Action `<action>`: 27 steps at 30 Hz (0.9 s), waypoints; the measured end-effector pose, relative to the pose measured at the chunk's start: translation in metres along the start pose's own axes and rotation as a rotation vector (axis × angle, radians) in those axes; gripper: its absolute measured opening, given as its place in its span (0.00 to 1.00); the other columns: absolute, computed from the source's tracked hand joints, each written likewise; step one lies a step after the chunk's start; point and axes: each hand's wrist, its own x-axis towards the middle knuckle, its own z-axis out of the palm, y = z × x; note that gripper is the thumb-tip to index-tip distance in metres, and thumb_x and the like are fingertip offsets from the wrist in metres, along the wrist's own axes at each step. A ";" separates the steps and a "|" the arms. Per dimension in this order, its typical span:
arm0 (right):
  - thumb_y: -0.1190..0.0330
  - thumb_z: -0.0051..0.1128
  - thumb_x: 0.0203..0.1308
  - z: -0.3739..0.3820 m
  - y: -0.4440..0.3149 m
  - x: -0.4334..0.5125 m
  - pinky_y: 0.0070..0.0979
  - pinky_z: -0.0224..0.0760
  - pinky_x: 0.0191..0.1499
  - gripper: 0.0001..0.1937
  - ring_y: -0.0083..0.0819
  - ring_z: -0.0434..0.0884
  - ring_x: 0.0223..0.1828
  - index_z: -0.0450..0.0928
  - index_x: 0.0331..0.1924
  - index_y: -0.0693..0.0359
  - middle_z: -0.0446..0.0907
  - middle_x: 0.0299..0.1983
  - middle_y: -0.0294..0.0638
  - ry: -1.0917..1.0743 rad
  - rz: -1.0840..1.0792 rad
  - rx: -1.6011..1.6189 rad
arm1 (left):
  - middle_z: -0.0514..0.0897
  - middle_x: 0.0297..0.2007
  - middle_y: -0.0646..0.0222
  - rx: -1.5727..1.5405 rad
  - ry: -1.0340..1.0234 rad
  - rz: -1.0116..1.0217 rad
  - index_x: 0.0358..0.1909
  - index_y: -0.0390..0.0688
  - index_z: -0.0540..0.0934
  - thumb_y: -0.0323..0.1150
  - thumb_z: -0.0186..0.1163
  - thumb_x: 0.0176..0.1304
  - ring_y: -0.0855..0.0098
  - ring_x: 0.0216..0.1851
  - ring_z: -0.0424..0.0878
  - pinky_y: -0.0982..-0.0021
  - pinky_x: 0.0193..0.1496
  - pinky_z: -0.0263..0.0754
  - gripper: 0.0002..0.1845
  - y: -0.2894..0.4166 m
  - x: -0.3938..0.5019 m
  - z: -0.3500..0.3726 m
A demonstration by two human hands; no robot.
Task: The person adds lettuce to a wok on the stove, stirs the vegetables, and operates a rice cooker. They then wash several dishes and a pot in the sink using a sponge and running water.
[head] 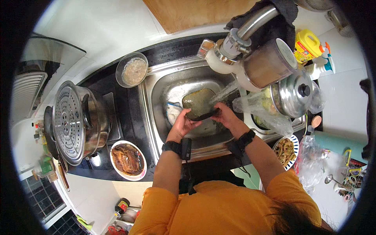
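Observation:
Over the stainless steel sink (164, 129), my left hand (184, 123) and my right hand (225, 117) hold a dark rectangular container (199, 102) by its near edge, one hand at each side. Murky greenish liquid fills the container. A stream of water (226, 91) runs into its right side from the faucet with a filter housing (232, 55). Under the container's left side, a white cloth or pouch with a blue edge (174, 113) lies in the sink. The container's underside is hidden.
A glass bowl of pale mush (134, 70) stands behind left. Left are a steamer pot (69, 123) and a plate of braised meat (127, 160). Right are a lidded metal pot (295, 92), a plastic bag (273, 120), a plate of food (285, 151) and a yellow detergent bottle (307, 45).

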 end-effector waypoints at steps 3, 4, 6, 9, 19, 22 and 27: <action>0.60 0.54 0.54 -0.003 0.022 -0.001 0.36 0.71 0.49 0.20 0.40 0.73 0.46 0.65 0.48 0.60 0.71 0.44 0.49 -0.119 0.065 0.254 | 0.76 0.39 0.56 0.187 0.197 0.080 0.50 0.37 0.63 0.43 0.58 0.52 0.62 0.35 0.78 0.64 0.36 0.77 0.29 0.016 -0.012 0.015; 0.59 0.54 0.54 -0.005 0.028 0.000 0.36 0.71 0.49 0.22 0.41 0.73 0.47 0.64 0.50 0.60 0.70 0.46 0.52 -0.107 0.087 0.223 | 0.76 0.38 0.56 0.333 0.276 0.128 0.50 0.37 0.63 0.44 0.59 0.51 0.62 0.33 0.79 0.66 0.32 0.78 0.29 0.025 -0.016 0.019; 0.57 0.54 0.56 -0.011 0.038 0.002 0.37 0.71 0.50 0.26 0.44 0.72 0.51 0.62 0.55 0.60 0.69 0.49 0.58 -0.189 0.139 0.186 | 0.76 0.34 0.55 0.647 0.416 0.299 0.47 0.36 0.61 0.44 0.60 0.49 0.66 0.25 0.79 0.74 0.20 0.74 0.30 0.040 -0.022 0.031; 0.54 0.54 0.56 -0.024 0.040 0.010 0.41 0.69 0.50 0.30 0.44 0.75 0.48 0.62 0.57 0.64 0.72 0.50 0.49 -0.020 0.060 -0.323 | 0.76 0.38 0.52 1.358 0.692 0.586 0.49 0.36 0.63 0.42 0.62 0.45 0.58 0.35 0.78 0.64 0.39 0.74 0.32 0.062 -0.037 0.049; 0.61 0.52 0.55 -0.033 0.031 0.070 0.38 0.72 0.42 0.17 0.45 0.78 0.35 0.79 0.31 0.71 0.78 0.33 0.55 0.037 -0.231 -1.684 | 0.72 0.47 0.53 1.525 0.742 1.011 0.53 0.37 0.62 0.40 0.65 0.38 0.50 0.50 0.70 0.59 0.52 0.66 0.39 0.079 -0.060 0.046; 0.62 0.50 0.57 -0.019 0.053 0.112 0.37 0.72 0.40 0.16 0.42 0.78 0.33 0.79 0.28 0.70 0.77 0.31 0.53 -0.040 -0.249 -1.749 | 0.74 0.46 0.50 1.206 0.788 0.746 0.52 0.37 0.63 0.41 0.63 0.43 0.54 0.48 0.73 0.63 0.51 0.67 0.35 0.068 -0.052 0.015; 0.59 0.47 0.60 -0.011 0.085 0.164 0.37 0.67 0.47 0.19 0.36 0.76 0.37 0.78 0.27 0.69 0.76 0.31 0.47 -0.118 -0.111 -1.862 | 0.74 0.45 0.50 1.147 0.841 0.581 0.53 0.37 0.61 0.44 0.63 0.44 0.56 0.47 0.74 0.64 0.53 0.65 0.36 0.038 -0.051 -0.011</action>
